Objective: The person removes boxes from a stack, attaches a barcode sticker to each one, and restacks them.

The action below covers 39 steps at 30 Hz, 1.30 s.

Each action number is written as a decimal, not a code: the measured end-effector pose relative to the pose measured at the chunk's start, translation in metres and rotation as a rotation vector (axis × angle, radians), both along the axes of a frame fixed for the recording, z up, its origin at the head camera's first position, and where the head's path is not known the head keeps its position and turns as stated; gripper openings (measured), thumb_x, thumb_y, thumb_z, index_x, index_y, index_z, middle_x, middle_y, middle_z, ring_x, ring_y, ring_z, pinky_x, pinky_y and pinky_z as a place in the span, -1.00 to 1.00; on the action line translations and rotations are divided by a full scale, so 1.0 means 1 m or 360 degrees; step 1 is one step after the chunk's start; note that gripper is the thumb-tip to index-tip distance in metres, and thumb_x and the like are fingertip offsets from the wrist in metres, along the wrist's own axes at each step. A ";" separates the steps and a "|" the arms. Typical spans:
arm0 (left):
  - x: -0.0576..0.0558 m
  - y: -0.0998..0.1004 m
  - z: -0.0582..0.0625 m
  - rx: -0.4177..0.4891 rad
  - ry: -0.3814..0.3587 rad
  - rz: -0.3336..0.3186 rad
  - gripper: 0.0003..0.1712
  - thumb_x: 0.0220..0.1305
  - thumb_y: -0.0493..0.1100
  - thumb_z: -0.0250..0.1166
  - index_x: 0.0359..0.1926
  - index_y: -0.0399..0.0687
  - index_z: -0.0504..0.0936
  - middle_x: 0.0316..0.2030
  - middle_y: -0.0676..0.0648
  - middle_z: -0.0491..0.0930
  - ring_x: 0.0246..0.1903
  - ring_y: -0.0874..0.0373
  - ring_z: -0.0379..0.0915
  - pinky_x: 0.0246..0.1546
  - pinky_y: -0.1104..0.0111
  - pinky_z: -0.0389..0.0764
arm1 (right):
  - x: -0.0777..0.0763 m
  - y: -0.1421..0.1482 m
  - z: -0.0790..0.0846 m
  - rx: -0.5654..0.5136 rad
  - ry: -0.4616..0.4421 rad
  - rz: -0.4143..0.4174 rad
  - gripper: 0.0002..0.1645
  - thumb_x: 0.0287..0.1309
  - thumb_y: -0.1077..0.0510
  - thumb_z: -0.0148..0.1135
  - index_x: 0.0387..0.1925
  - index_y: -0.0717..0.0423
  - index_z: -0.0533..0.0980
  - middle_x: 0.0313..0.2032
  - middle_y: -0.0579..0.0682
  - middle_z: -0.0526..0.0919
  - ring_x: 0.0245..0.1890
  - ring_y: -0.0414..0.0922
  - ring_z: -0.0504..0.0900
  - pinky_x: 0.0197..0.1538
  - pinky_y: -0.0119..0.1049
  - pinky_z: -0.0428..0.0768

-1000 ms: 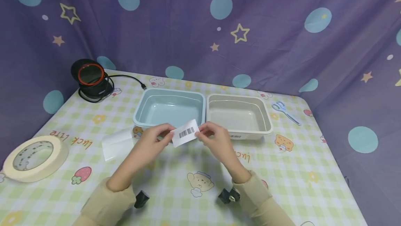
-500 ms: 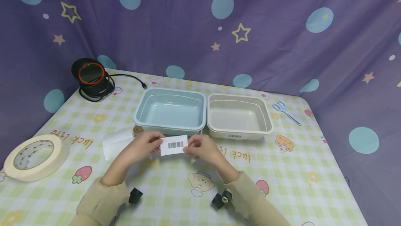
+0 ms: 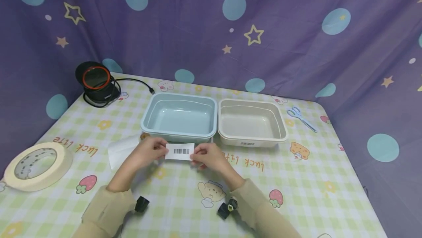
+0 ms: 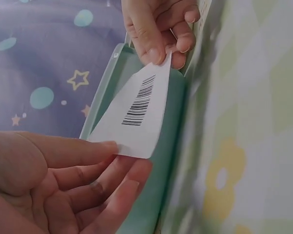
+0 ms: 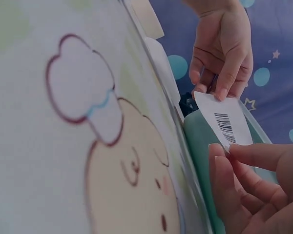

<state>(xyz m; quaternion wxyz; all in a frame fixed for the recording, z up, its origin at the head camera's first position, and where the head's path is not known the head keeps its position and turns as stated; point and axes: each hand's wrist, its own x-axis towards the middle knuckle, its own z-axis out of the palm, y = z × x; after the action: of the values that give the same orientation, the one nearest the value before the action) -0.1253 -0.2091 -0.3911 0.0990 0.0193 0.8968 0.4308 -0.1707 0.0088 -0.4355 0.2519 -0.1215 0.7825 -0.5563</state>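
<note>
Scissors [image 3: 301,119] in head view only | left hand [image 3: 149,152] and right hand [image 3: 210,155] each pinch one end of barcode label [image 3: 179,151] | gap to blue bin [image 3: 179,119] hard to judge

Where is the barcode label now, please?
In the head view, the barcode label is held between the left hand and the right hand, at the near side of the blue basin.

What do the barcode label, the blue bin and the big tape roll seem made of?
Barcode label: probably matte paper, thin and without shine.
Blue bin: likely glossy plastic, judging by the bright highlights inside.
Tape roll: perhaps matte masking paper, given its dull cream surface; the texture is unclear.
</note>
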 end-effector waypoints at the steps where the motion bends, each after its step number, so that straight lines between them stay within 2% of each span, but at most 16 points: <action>1: 0.000 -0.001 -0.001 0.0006 0.0006 0.0016 -0.78 0.27 -0.36 0.21 -0.15 -0.51 0.55 -0.38 -0.27 0.65 -0.42 0.15 0.55 -0.43 0.34 0.62 | -0.001 -0.001 -0.001 -0.0010 -0.0004 -0.0009 -0.86 0.14 0.28 0.31 -0.29 0.30 0.58 -0.42 0.17 0.74 -0.52 -0.20 0.69 -0.46 -0.31 0.72; 9: -0.003 -0.006 -0.007 0.0053 0.0088 0.0118 -0.86 0.24 -0.40 0.23 -0.26 -0.49 0.59 -0.45 -0.25 0.64 -0.46 0.16 0.52 -0.47 0.38 0.61 | -0.004 -0.009 -0.005 -0.0108 -0.0044 -0.0120 -0.82 0.12 0.27 0.33 -0.23 0.31 0.63 -0.41 0.20 0.75 -0.59 -0.14 0.73 -0.47 -0.33 0.71; 13: -0.005 -0.007 -0.011 0.0063 0.0091 0.0200 -0.85 0.27 -0.39 0.21 -0.23 -0.49 0.60 -0.43 -0.27 0.65 -0.45 0.13 0.54 -0.45 0.37 0.64 | -0.004 -0.013 -0.007 -0.0163 -0.0089 -0.0176 -0.80 0.12 0.30 0.32 -0.21 0.34 0.62 -0.37 0.23 0.74 -0.51 -0.07 0.76 -0.42 -0.34 0.72; 20: -0.009 -0.007 -0.016 0.0072 0.0016 0.0333 -0.76 0.32 -0.32 0.20 -0.13 -0.50 0.59 -0.32 -0.34 0.66 -0.43 0.15 0.57 -0.45 0.37 0.64 | -0.004 -0.019 -0.011 -0.0272 -0.0120 -0.0245 -0.77 0.17 0.30 0.27 -0.16 0.39 0.60 -0.27 0.29 0.73 -0.29 0.05 0.78 -0.38 -0.30 0.73; 26: -0.011 -0.007 -0.021 0.0093 -0.0011 0.0411 -0.71 0.33 -0.29 0.20 -0.08 -0.51 0.58 -0.30 -0.34 0.67 -0.45 0.20 0.57 -0.51 0.42 0.59 | -0.004 -0.022 -0.013 -0.0347 -0.0178 -0.0332 -0.77 0.18 0.30 0.26 -0.17 0.42 0.59 -0.26 0.29 0.73 -0.30 0.03 0.78 -0.38 -0.33 0.73; 32: -0.012 -0.008 -0.026 0.0165 0.0039 0.0462 -0.72 0.34 -0.28 0.20 -0.07 -0.49 0.58 -0.34 -0.31 0.67 -0.50 0.21 0.53 -0.57 0.46 0.54 | -0.003 -0.024 -0.015 -0.0438 -0.0214 -0.0370 -0.78 0.18 0.34 0.24 -0.17 0.45 0.57 -0.24 0.31 0.71 -0.25 0.03 0.78 -0.36 -0.34 0.73; 39: -0.015 -0.008 -0.030 0.0224 0.0060 0.0536 -0.69 0.35 -0.25 0.20 -0.04 -0.45 0.59 -0.28 -0.32 0.68 -0.49 0.25 0.53 -0.57 0.46 0.54 | -0.002 -0.026 -0.016 -0.0552 -0.0230 -0.0401 -0.75 0.20 0.34 0.23 -0.15 0.50 0.55 -0.20 0.38 0.69 -0.22 0.06 0.77 -0.36 -0.35 0.73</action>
<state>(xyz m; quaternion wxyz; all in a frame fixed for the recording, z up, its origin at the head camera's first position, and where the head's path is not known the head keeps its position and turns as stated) -0.1400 -0.2168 -0.4214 0.0070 -0.1160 0.8567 0.5025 -0.1722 -0.0172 -0.4513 0.2112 -0.0242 0.6640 -0.7168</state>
